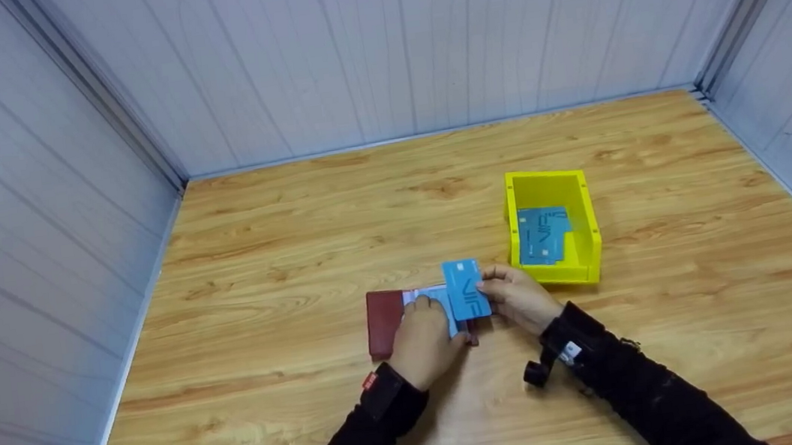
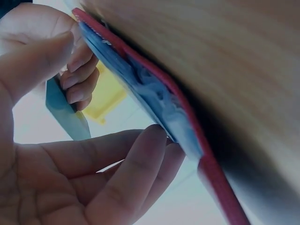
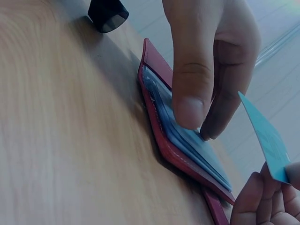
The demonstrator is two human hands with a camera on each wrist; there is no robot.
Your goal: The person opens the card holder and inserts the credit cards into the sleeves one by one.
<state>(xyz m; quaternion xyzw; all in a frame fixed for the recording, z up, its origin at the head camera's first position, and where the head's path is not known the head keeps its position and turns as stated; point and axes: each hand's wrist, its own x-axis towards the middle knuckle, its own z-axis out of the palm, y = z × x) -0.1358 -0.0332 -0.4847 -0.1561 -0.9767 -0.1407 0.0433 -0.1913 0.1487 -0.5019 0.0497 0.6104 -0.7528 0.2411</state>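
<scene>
A dark red card holder [image 1: 384, 322] lies opened on the wooden table, with clear plastic sleeves [image 3: 180, 136] inside it. My left hand [image 1: 425, 340] rests over the sleeves; in the left wrist view its fingertips [image 2: 154, 136] touch their edge. Between thumb and fingers, my right hand [image 1: 521, 296] pinches a blue card [image 1: 467, 293] marked VIP, held upright above the right part of the holder. The card [image 3: 267, 133] appears apart from the sleeves in the right wrist view. Part of the holder is hidden under my left hand.
A yellow bin [image 1: 557, 277] stands behind and right of my right hand, with several blue cards [image 1: 543, 235] lying overlapped inside. Pale panel walls [image 1: 375, 51] border the table at the back and both sides. A black wrist-worn device [image 1: 535, 374] hangs beside my right wrist.
</scene>
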